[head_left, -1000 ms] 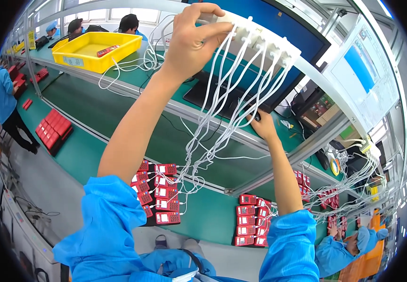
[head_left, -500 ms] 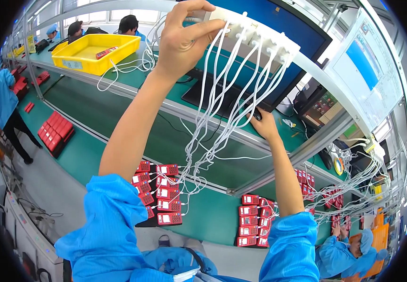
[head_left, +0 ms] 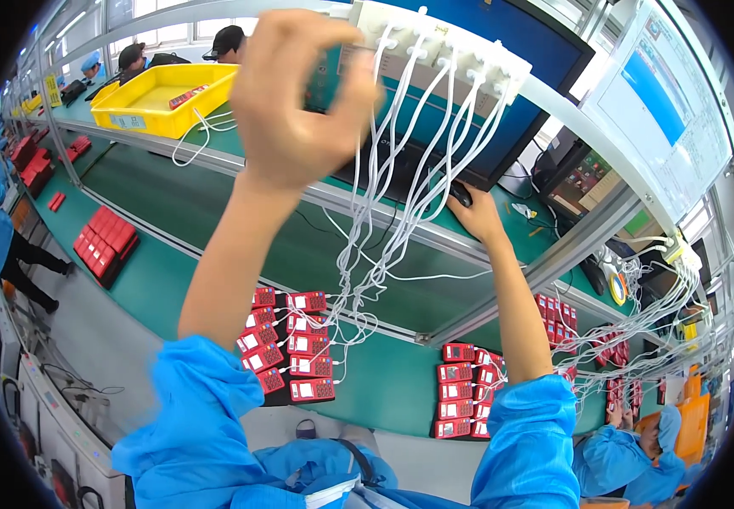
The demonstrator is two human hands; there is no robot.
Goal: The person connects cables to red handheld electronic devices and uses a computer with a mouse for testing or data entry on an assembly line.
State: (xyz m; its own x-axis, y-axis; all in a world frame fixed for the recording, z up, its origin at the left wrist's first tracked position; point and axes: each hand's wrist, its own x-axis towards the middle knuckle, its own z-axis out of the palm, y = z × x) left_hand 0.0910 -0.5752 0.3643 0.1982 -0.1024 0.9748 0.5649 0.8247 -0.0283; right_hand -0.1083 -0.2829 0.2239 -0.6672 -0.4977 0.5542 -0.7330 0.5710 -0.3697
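My left hand [head_left: 295, 110] is raised at the left end of a white multi-port hub [head_left: 443, 42]. It is smeared by motion, but a gap shows between its curled fingers and thumb, and I see nothing in it. Several white cables [head_left: 401, 161] hang from the hub's ports. They run down to red keypad handsets [head_left: 309, 345], which stand in rows on the lower bench. Below the monitor [head_left: 503, 102], my right hand [head_left: 479, 216] is wrapped over a black computer mouse [head_left: 461, 195] on the upper shelf.
A yellow bin [head_left: 159, 102] with a red item stands on the shelf at left. More handsets [head_left: 456, 390] sit near my right forearm. A metal rail [head_left: 545, 280] crosses by that arm. Co-workers in blue are at far left and at lower right [head_left: 621, 458].
My left hand has come away from the hub's cable end, moving left and down, its fingers now parted. My right hand stays on the mouse. The view has shifted slightly.
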